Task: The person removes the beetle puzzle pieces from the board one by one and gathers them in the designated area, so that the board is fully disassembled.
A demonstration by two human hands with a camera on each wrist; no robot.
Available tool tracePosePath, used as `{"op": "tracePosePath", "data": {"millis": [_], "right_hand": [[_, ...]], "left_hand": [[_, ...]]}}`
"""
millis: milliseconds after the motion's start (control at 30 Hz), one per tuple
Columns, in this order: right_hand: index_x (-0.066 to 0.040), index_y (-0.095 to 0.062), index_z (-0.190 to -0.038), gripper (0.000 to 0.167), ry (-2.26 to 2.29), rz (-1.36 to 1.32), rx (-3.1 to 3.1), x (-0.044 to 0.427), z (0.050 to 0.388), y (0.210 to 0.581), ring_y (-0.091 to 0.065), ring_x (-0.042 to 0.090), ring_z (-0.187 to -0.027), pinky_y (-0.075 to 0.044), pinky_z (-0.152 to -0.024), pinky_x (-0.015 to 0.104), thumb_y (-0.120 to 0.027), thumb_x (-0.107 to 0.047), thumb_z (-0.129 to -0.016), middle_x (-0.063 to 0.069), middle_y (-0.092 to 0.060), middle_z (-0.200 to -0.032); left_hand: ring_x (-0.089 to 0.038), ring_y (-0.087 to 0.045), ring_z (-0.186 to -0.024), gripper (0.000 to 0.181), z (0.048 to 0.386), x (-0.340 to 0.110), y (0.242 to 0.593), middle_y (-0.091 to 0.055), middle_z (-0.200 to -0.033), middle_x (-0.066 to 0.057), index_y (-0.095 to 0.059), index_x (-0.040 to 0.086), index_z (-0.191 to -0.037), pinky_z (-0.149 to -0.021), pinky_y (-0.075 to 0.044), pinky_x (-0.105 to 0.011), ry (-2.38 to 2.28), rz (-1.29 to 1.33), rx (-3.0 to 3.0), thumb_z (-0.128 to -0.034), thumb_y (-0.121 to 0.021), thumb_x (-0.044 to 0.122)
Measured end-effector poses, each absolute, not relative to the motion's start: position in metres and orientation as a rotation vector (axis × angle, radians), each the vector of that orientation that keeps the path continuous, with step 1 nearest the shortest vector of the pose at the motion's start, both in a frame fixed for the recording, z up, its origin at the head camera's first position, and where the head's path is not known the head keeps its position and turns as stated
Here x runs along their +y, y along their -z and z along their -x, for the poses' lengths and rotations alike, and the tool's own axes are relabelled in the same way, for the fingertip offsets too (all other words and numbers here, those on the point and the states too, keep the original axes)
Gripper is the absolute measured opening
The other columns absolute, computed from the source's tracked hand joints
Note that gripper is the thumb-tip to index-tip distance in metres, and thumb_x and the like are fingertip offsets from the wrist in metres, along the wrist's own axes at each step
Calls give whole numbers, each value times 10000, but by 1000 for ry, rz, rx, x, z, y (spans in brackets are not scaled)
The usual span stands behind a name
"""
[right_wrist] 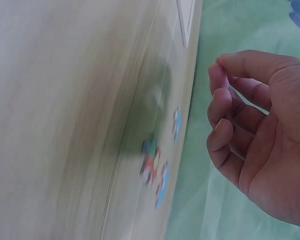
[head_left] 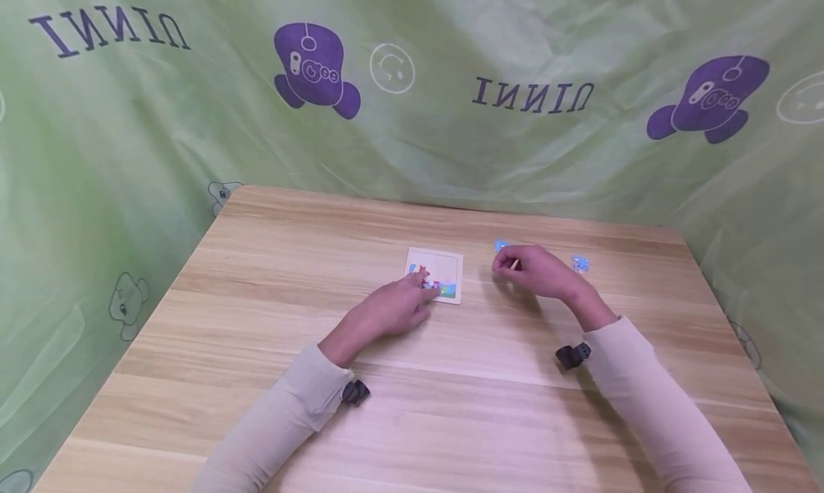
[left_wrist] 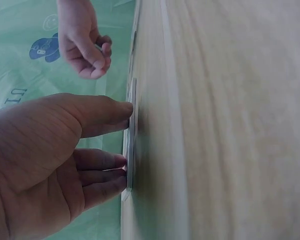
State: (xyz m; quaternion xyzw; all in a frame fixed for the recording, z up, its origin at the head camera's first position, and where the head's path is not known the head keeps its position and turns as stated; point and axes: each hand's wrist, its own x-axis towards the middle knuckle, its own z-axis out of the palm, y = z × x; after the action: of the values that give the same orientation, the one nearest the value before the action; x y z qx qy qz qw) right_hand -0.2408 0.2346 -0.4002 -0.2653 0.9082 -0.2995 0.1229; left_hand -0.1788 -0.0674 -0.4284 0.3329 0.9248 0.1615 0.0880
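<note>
A square, light-framed puzzle board [head_left: 435, 255] lies flat on the table, with colourful pieces along its lower part. The left hand [head_left: 394, 305] rests its fairly straight fingertips on those pieces; in the left wrist view the left hand [left_wrist: 55, 155] touches the board [left_wrist: 132, 145], seen edge-on. To the board's right, the right hand [head_left: 537, 270] is raised above the table, fingers curled around a small, thin, pale-edged piece [head_left: 515, 265], mostly hidden. In the right wrist view the right hand [right_wrist: 265, 125] has thumb and forefinger tips together.
Loose blue pieces [head_left: 501, 245] [head_left: 581, 263] lie beyond and to the right of the right hand. The right wrist view shows a red and green piece [right_wrist: 151, 162] near two blue ones [right_wrist: 177, 125] [right_wrist: 162, 186]. A green patterned curtain [head_left: 425, 149] hangs behind the wooden table [head_left: 450, 407].
</note>
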Motion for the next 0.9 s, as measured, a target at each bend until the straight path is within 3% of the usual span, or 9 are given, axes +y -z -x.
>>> {"op": "tracePosePath", "data": {"millis": [333, 567, 900], "right_hand": [[-67, -736, -1020, 75, 857, 865, 2632, 201, 252, 406, -618, 175, -854, -534, -717, 355, -671, -98, -999, 39, -706, -939], [-54, -728, -1064, 116, 856, 882, 2576, 172, 260, 407, -600, 180, -833, -525, -730, 351, -641, -85, -994, 28, -696, -952], [-70, -734, -1102, 163, 816, 918, 2539, 140, 270, 410, -601, 187, -862, -514, -823, 366, -611, -57, -997, 22, -695, -951]], "left_hand": [[-377, -325, -1484, 449, 177, -66, 427, -390, -1567, -273, -585, 46, -1456, -1186, -305, -455, -452, -1007, 2766, -1026, -626, 170], [-298, -562, -1319, 425, 170, -63, 425, -522, -1499, -172, -619, 112, -1436, -963, -546, -456, -305, -1022, 2829, -1032, -619, 242], [-267, -578, -1297, 439, 163, -61, 425, -533, -1501, -107, -610, 126, -1438, -905, -574, -446, -276, -1047, 2825, -1012, -660, 225]]}}
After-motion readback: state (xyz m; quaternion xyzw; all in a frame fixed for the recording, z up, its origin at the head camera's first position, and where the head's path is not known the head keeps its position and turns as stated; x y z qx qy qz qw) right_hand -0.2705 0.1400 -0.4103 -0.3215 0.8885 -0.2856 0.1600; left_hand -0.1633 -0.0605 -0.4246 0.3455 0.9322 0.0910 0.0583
